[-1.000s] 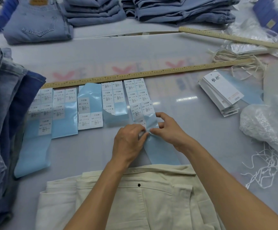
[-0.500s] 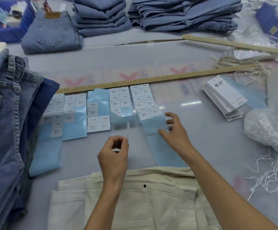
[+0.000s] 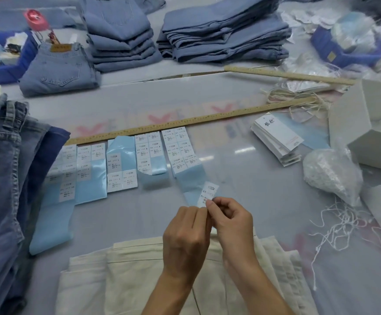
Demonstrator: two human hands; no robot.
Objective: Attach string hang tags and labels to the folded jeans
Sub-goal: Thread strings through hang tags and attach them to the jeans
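Both hands | left hand (image 3: 185, 237), right hand (image 3: 232, 221) fingers pinch label (image 3: 208, 193) | above cream jeans (image 3: 126, 276)

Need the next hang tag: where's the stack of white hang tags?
Head view, right side: the stack of hang tags lies just below the long ruler's right end, left of the white box.

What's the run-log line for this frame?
step: label peeled | left hand: pinching white size label | right hand: pinching same label | cream jeans: folded, below hands, unlabelled
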